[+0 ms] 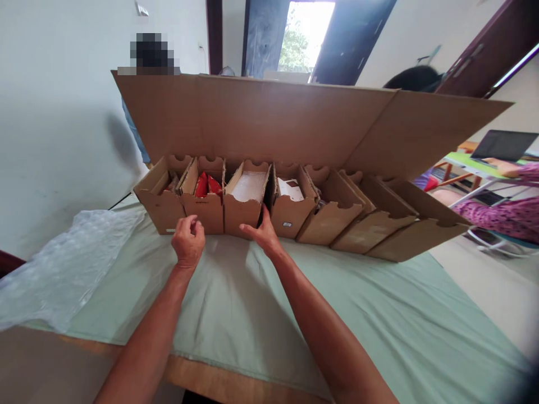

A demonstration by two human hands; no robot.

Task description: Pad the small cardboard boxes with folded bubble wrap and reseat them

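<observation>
A row of several small brown cardboard boxes (244,210) stands across the far side of a table covered in pale green cloth (345,314). The left ones hold red and white items; the right ones lean over. My left hand (188,241) hovers in a loose fist just in front of the second box (205,214), with nothing visible in it. My right hand (261,230) is at the gap between the third and fourth boxes, thumb up against the fourth box (290,217), fingers pinched at the third box's corner.
A large flat cardboard sheet (295,120) stands behind the boxes. Bubble wrap (63,269) lies at the left of the table. A person in a purple patterned sleeve (501,216) sits at right near a laptop (503,145). Another person stands behind the cardboard.
</observation>
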